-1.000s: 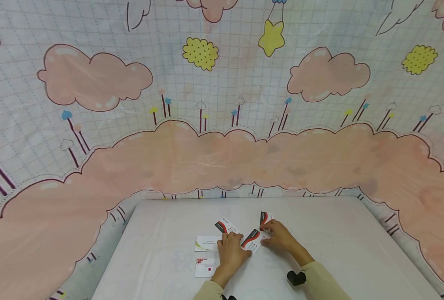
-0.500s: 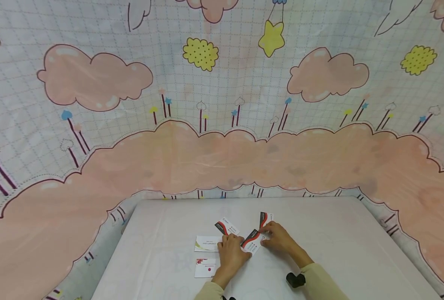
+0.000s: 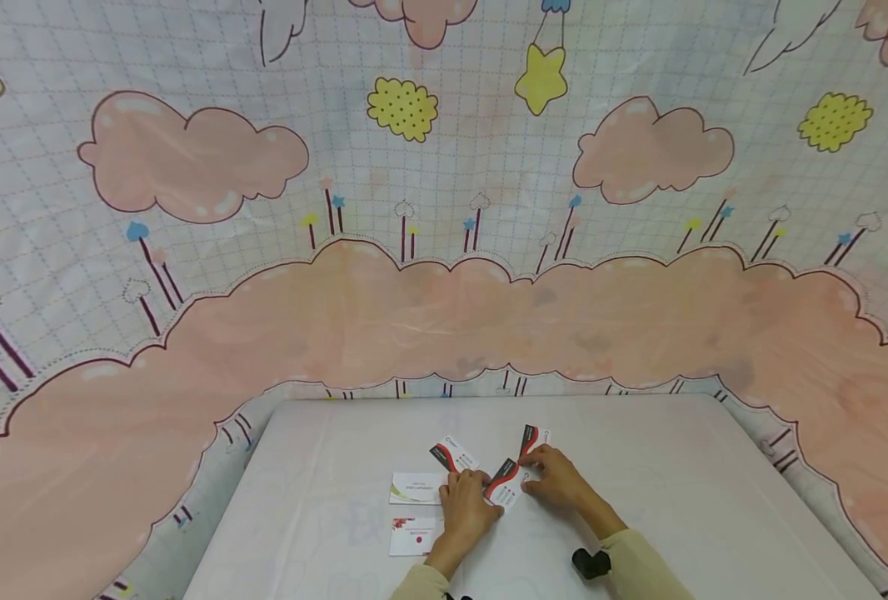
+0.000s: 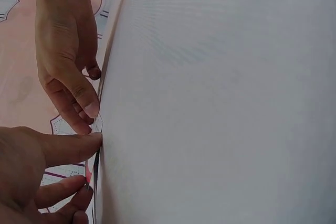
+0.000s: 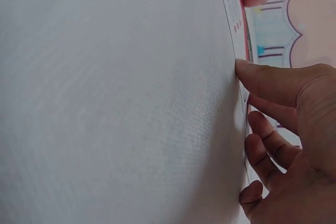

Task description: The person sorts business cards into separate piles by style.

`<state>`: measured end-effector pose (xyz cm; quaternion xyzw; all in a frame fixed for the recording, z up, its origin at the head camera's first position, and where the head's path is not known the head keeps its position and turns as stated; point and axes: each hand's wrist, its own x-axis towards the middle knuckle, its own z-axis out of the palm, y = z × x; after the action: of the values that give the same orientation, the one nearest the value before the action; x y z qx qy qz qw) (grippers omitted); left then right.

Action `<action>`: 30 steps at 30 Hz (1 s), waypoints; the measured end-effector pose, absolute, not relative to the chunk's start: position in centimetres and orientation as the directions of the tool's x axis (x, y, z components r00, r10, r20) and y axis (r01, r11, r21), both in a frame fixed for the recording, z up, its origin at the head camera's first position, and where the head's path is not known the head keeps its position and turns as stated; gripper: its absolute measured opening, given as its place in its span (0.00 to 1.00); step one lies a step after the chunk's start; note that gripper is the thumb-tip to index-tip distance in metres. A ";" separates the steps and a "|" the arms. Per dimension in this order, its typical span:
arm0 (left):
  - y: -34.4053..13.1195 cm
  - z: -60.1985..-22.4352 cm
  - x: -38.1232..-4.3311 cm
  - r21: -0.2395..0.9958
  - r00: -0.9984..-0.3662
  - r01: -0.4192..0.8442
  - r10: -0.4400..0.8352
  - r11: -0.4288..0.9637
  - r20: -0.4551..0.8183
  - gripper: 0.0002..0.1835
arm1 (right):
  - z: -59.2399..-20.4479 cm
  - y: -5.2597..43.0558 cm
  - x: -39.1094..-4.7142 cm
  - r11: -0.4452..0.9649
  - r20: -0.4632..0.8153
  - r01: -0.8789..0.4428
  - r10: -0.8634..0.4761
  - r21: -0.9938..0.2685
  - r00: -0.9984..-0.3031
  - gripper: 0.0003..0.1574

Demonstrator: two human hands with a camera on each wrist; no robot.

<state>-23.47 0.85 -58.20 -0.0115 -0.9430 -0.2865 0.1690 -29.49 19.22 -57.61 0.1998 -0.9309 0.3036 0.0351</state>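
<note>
In the head view a business card (image 3: 506,490) with a black and red band lies slanted on the white table, between both hands. My left hand (image 3: 468,512) holds its left side, thumb at the lower edge and fingers at the upper left. From the right, my right hand (image 3: 560,482) pinches the same card with thumb and index finger. Two like cards lie beyond: one upper-left card (image 3: 455,452) near my left fingers, one upper-right card (image 3: 536,437) beside my right index finger. The wrist views show the held card (image 5: 233,17) edge-on at both thumbs.
Left of my left hand lie a white card with a green-yellow curve (image 3: 414,488) and, nearer, a white card with red flowers and a red dot (image 3: 412,537). The white table (image 3: 324,450) ends at a cartoon-printed cloth (image 3: 444,325).
My left hand has shifted slightly right, uncovering a little more of the two white cards. The middle card has turned slightly between my hands; my right hand is almost still.
</note>
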 end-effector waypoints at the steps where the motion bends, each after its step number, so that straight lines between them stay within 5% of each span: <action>1: 0.8 -58.2 -23.4 0.544 -0.942 0.121 -0.076 0.831 0.325 0.24 | -57.6 19.2 -29.4 0.737 0.184 -0.387 -0.345 -0.553 -0.920 0.23; 15: -0.2 -58.4 -23.7 0.642 -0.910 0.323 0.043 0.696 0.412 0.23 | -57.4 19.0 -29.0 0.738 0.184 -0.366 -0.319 -0.567 -0.930 0.22; 30: -0.5 -57.5 -25.3 0.677 -0.902 0.388 0.109 0.625 0.417 0.23 | -56.3 19.8 -29.7 0.701 0.164 -0.365 -0.340 -0.612 -0.926 0.32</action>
<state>-25.33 -0.49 -57.51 -0.1403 -0.8851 -0.4096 0.1707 -29.72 19.78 -56.26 0.1911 -0.9220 0.3361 0.0192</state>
